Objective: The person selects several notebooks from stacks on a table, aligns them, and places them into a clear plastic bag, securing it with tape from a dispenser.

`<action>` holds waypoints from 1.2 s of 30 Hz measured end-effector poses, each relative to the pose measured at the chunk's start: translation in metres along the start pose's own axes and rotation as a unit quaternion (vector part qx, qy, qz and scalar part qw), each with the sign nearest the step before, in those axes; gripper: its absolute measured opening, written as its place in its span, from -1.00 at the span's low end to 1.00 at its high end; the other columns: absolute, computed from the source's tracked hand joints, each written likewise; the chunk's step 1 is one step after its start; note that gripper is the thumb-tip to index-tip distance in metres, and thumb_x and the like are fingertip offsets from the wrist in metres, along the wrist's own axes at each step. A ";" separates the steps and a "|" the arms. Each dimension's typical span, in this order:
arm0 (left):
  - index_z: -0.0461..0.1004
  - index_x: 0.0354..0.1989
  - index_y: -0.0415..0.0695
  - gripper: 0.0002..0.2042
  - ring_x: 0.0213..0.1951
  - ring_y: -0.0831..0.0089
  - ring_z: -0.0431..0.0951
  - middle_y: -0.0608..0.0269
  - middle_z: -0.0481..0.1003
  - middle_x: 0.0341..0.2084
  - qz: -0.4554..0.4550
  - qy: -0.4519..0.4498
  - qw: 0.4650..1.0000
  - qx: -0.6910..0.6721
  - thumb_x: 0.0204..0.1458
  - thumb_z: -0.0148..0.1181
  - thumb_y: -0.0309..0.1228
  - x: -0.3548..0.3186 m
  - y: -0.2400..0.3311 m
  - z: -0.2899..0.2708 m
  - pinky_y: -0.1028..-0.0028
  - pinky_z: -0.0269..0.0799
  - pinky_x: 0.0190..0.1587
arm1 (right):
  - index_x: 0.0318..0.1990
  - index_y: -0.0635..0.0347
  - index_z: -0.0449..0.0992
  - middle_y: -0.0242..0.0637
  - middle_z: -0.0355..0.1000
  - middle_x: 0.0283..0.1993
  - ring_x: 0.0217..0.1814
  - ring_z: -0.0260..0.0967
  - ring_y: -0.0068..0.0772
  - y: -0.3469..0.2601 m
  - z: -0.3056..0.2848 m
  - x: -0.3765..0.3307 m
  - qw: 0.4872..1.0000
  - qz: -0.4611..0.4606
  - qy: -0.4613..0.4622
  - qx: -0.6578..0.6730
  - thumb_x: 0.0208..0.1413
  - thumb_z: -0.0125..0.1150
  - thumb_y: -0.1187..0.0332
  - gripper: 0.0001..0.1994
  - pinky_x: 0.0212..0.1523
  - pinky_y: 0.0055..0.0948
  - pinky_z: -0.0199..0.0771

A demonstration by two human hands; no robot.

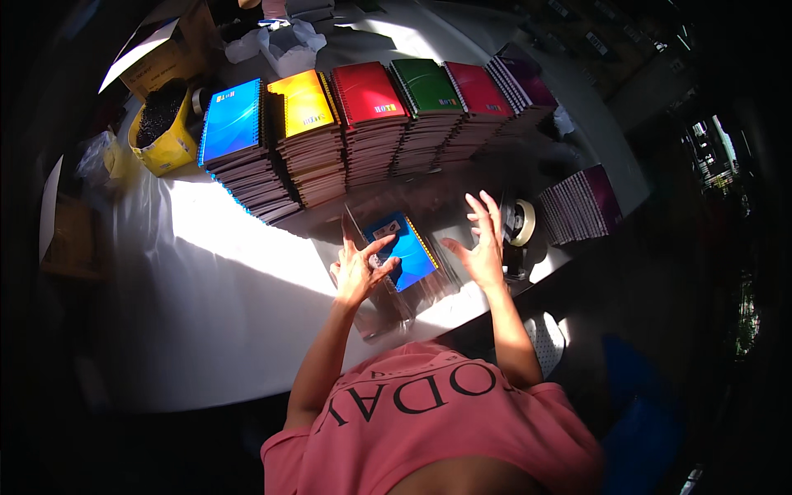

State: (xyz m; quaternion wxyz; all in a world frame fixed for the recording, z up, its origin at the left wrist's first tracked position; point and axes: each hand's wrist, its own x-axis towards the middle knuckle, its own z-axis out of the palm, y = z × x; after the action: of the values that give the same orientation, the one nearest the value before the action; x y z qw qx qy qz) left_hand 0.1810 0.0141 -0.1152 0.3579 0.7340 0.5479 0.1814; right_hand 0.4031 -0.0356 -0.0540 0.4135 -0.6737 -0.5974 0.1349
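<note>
A blue spiral notebook (414,262) with a small pale label near its top lies on the table close in front of me, on or among clear plastic sheets (388,318). Over its left side is my left hand (360,266), fingers spread, the fingertips at the cover; whether they press on it I cannot tell. To the right of the notebook my right hand (485,247) is raised with fingers apart and nothing in it. Beside that hand stands a tape dispenser (518,235) with a pale roll of tape.
Tall stacks of spiral notebooks line the back: blue (233,124), yellow (304,103), red (368,92), green (426,86), pink-red (476,89) and purple (523,81). Another purple stack (580,206) stands at right. A yellow container (169,155) with dark contents and a cardboard box (169,62) are far left.
</note>
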 end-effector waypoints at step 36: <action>0.32 0.13 -0.01 -0.26 -0.12 0.00 0.48 -0.35 -0.23 0.25 0.059 0.000 0.990 -0.126 -0.27 0.41 0.02 0.019 -0.026 0.017 0.22 0.48 -0.04 | 0.35 0.16 -0.19 0.11 0.48 -0.44 -0.28 0.50 0.07 -0.028 0.093 0.053 0.907 0.057 -0.335 -0.247 -0.45 0.55 0.12 0.20 -0.17 -0.14 0.45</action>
State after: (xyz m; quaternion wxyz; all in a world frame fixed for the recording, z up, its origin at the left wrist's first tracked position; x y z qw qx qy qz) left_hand 0.1810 0.0297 -0.1478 0.4362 0.7144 0.4764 0.2692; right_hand 0.3342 0.0485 -0.0749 0.0008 -0.7021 -0.6758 0.2243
